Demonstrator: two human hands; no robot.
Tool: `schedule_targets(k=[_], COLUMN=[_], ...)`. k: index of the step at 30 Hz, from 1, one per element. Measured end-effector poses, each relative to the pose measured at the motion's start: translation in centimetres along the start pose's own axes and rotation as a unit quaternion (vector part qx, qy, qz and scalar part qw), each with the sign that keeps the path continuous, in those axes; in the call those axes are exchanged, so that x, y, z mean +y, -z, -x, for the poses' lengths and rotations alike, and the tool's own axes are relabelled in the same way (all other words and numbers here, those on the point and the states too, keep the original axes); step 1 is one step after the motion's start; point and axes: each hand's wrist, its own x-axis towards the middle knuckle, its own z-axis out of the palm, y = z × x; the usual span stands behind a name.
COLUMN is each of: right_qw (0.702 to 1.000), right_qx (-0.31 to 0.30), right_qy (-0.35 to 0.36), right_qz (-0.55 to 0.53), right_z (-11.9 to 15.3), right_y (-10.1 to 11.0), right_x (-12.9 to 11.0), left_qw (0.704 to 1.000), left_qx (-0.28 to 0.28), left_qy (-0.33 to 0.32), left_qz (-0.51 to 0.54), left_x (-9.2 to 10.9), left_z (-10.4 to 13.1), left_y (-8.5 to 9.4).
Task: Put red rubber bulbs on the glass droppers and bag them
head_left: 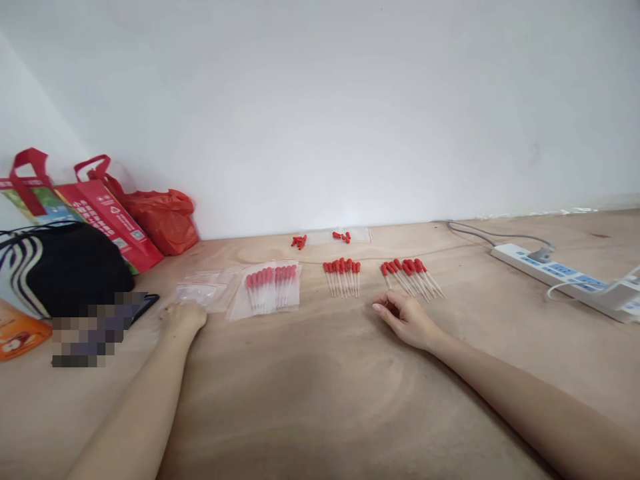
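My left hand (184, 319) rests on the table, curled, at the near edge of some clear zip bags (203, 291). Its fingertips are hidden, so I cannot tell whether it holds anything. My right hand (404, 320) is curled with thumb and forefinger close together, and nothing shows between them. Just beyond it lies a loose bunch of droppers with red bulbs (409, 275). A tidier group of red-bulbed droppers (342, 277) lies to its left. Further left, a clear zip bag (294, 300) has several more droppers in or under it; I cannot tell which.
Loose red bulbs (299, 242) lie near the wall beside a flat clear bag (317, 236). At right is a white power strip (560, 270) with a grey cable. Red bags (163, 220), a black bag (85, 267), a blurred-out phone-like object (145, 308) and an orange packet (20, 333) occupy the left.
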Motion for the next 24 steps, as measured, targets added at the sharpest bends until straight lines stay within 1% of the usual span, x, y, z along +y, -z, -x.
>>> schedule_targets(k=[2, 4, 5, 7, 8, 9, 10, 11, 12, 13, 14, 16, 20, 24], right_qw=[1.0, 1.0, 0.999, 0.999, 0.998, 0.998, 0.998, 0.998, 0.997, 0.997, 0.996, 0.992, 0.978, 0.965], right_qx=[-0.001, 0.005, 0.007, 0.005, 0.002, -0.002, -0.006, -0.012, -0.019, -0.028, -0.038, -0.063, -0.109, -0.127], right_qy=[0.007, 0.013, 0.017, 0.026, 0.03, 0.035, 0.039, 0.044, 0.05, 0.058, 0.069, 0.099, 0.174, 0.225], right_qz=[0.011, 0.026, 0.033, 0.045, 0.049, 0.052, 0.053, 0.053, 0.051, 0.048, 0.045, 0.038, 0.034, 0.039], right_z=[-0.1, -0.2, -0.2, -0.3, -0.4, -0.4, -0.4, -0.4, -0.4, -0.4, -0.4, -0.3, -0.1, -0.1], right_y=[0.0, 0.0, 0.0, 0.0, 0.0, -0.1, -0.1, -0.1, 0.0, 0.0, 0.1, 0.2, 0.2, 0.2], right_x=[0.0, 0.0, 0.0, 0.1, 0.2, 0.4, 0.4, 0.5, 0.5, 0.5, 0.4, 0.2, -0.4, -0.7], left_qw=[0.998, 0.997, 0.997, 0.996, 0.992, 0.979, 0.958, 0.934, 0.916, 0.901, 0.895, 0.891, 0.893, 0.893], left_qx=[0.047, 0.062, 0.056, 0.028, 0.006, -0.043, -0.108, -0.169, -0.209, -0.237, -0.249, -0.257, -0.256, -0.253], left_qy=[0.015, -0.011, -0.03, -0.077, -0.12, -0.196, -0.26, -0.307, -0.333, -0.351, -0.356, -0.358, -0.357, -0.359], left_qz=[-0.032, -0.043, -0.043, -0.041, -0.037, -0.041, -0.051, -0.063, -0.077, -0.089, -0.099, -0.108, -0.103, -0.097], left_x=[1.5, 3.8, 5.2, 8.1, 9.4, 10.6, 11.6, 12.4, 12.9, 13.3, 13.5, 13.6, 13.5, 13.3], left_z=[0.6, 1.5, 2.2, 4.3, 5.6, 7.1, 8.6, 10.0, 11.2, 12.1, 12.7, 13.2, 12.6, 12.4], left_y=[0.5, 0.2, -0.4, -2.2, -3.3, -4.5, -5.6, -6.5, -7.2, -7.7, -8.0, -8.1, -8.0, -8.2])
